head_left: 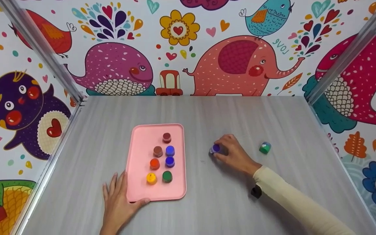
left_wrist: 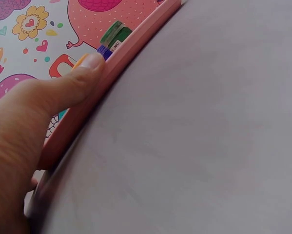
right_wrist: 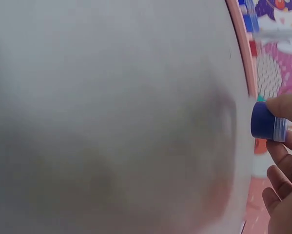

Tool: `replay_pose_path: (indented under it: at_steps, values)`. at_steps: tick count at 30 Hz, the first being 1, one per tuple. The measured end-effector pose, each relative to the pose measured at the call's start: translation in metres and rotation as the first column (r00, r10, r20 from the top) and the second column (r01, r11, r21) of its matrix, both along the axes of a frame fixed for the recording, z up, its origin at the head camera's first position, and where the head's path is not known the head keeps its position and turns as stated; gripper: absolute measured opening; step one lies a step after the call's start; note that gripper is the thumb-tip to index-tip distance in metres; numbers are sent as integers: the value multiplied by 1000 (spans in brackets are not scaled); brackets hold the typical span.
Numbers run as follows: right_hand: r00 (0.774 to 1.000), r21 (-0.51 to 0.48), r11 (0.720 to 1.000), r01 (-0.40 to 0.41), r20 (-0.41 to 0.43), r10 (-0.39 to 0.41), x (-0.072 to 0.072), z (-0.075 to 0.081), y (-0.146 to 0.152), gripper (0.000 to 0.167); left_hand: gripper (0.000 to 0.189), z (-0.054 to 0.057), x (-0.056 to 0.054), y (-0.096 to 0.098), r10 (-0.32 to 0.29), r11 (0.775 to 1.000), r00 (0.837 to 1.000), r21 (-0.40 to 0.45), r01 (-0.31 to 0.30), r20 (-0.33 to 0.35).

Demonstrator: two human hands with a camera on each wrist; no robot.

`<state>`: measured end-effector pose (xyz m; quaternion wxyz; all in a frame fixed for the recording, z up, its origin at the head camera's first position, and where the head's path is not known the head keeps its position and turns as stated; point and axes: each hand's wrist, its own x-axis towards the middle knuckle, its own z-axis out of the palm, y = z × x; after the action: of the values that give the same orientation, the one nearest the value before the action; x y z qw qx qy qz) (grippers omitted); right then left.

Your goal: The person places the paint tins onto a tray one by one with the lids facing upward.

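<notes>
My right hand (head_left: 235, 155) pinches a small blue-purple paint jar (head_left: 216, 148) between thumb and fingers, right of the pink tray (head_left: 139, 137). In the right wrist view the jar (right_wrist: 263, 121) shows a blue body and a clear band. My left hand (head_left: 118, 202) rests at the tray's near left corner. Its fingers lie straight along the left side, and the thumb (left_wrist: 72, 87) sits over the rim. Several jars stand on the tray, among them a yellow jar (head_left: 151, 178), a green jar (head_left: 167, 176), an orange-red jar (head_left: 154, 164) and a brown jar (head_left: 158, 151).
Another green jar (head_left: 265, 148) is on the grey table (head_left: 227, 209), to the right of my right hand. Metal frame posts (head_left: 341, 58) and walls with cartoon animals surround the table at the back and sides. A dark band (head_left: 256, 191) is at my right wrist.
</notes>
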<state>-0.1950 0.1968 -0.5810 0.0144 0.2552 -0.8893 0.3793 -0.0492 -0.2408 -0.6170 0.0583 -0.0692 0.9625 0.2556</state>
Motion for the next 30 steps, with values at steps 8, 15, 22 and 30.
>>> replay_pose_path:
  at_steps: [8,15,22,30]
  values:
    - [986,13,992,-125,-111,126,11,1,-27,39,147,0,0,1,-1,1000,1000,-9,0,-20]
    - [965,6,980,-201,-172,199,18,2,-43,39,147,-1,1,1,-5,1000,1000,-7,5,-27]
    - [960,19,970,-242,-140,242,27,5,-58,39,146,-1,1,-1,-14,1000,999,-2,14,-42]
    - [941,41,953,-301,-148,304,36,6,-74,39,148,-2,2,-1,-9,1000,999,-4,9,-35]
